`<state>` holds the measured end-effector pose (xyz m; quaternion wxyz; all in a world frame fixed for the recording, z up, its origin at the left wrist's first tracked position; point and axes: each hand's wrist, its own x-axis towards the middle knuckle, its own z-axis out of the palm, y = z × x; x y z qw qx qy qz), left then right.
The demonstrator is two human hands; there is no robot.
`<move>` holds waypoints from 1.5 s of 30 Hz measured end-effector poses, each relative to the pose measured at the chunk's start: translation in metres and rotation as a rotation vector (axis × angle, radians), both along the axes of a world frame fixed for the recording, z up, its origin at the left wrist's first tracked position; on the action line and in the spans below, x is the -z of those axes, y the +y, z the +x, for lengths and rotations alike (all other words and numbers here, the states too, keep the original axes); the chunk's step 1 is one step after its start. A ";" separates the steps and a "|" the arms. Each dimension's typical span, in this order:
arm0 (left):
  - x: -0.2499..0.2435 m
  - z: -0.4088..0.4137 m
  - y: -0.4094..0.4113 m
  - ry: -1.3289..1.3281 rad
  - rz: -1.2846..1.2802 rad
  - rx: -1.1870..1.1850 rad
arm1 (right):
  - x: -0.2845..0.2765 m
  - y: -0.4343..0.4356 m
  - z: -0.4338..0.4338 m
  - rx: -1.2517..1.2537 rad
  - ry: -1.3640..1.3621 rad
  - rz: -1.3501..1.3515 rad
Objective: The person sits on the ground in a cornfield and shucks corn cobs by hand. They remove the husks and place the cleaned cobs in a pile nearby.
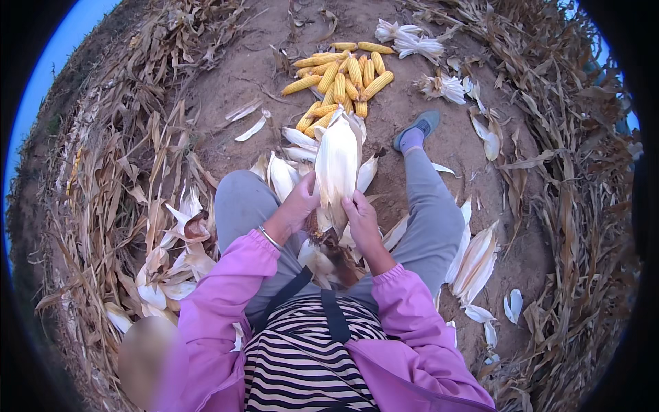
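Between my hands is an ear of corn in its pale husk (337, 165), its tip pointing away from me. My left hand (299, 202) grips the husk's left side. The thumb and fingers of my right hand (362, 219) pinch its lower right edge. Whether any kernels are bared inside the husk cannot be seen. Just beyond the tip lies a pile of husked yellow corn cobs (350, 77) on the soil. More pale husks (282, 177) lie on the ground between my legs, partly hidden by the held ear.
Dry corn stalks (123, 170) are heaped along the left, and more stalks (582, 170) line the right. Loose husks (476, 262) lie beside my right leg. Stripped husk bunches (412, 41) rest beyond my right shoe (418, 129). Bare soil (226, 77) shows left of the cobs.
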<state>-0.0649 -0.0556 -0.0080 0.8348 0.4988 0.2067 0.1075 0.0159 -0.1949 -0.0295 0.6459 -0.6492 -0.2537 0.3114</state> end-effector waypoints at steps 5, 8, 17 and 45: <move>-0.008 -0.008 0.002 0.052 0.174 0.033 | -0.007 -0.016 0.033 0.024 -0.356 -0.140; -0.027 -0.009 -0.004 0.101 0.238 0.073 | -0.025 -0.015 0.065 0.128 -0.736 -0.128; -0.023 -0.016 -0.010 0.016 0.403 0.338 | -0.086 -0.001 0.117 -0.345 -1.731 -0.183; 0.004 -0.026 -0.034 0.047 -0.284 0.268 | 0.001 -0.005 0.121 -0.261 -1.465 -0.499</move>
